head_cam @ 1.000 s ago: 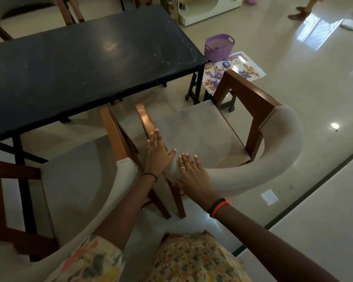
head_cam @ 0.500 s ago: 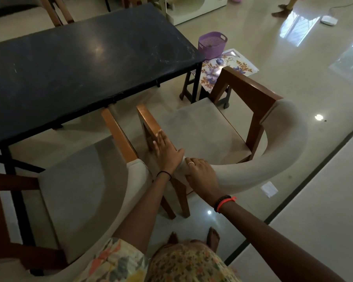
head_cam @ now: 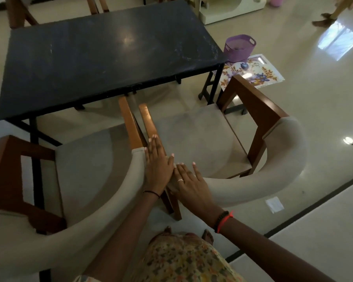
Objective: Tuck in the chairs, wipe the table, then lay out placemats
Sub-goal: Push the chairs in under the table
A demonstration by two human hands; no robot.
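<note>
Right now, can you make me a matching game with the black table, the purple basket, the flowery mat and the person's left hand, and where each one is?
Things
1. black rectangular table
2. round purple plastic basket
3. flowered rectangular placemat
4. left hand

Places
A. lies flat on the shiny floor
B. rests on the wooden arm of a beige padded chair, fingers straight
C. stands on thin black legs
D. stands upright on the floor beyond the table's right end

Pairs: 1-C, 2-D, 3-A, 4-B
</note>
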